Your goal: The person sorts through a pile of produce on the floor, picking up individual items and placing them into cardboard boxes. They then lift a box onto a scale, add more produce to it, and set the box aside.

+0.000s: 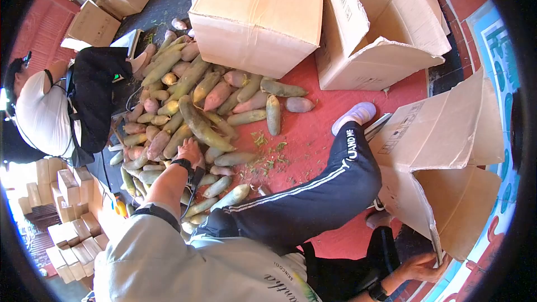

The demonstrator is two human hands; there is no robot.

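Observation:
My left hand [191, 151] lies on a pile of long green and pinkish vegetables that look like radishes [220, 96]. Its fingers are apart and touch the pile just below a large curved green radish [202, 127]; I see nothing lifted in it. At the lower right, my right hand [423, 268] has its fingers closed on the lower edge of an open cardboard box [411, 196]. That box is tilted, with its opening towards the lower right. Its inside bottom is hidden.
A closed carton [254, 25] and another open carton [375, 59] stand beyond the pile on the red floor [313, 128]. Another person [47, 112] sits at the left. Several small boxes [75, 246] are stacked lower left. My bent leg [302, 201] extends beside the pile.

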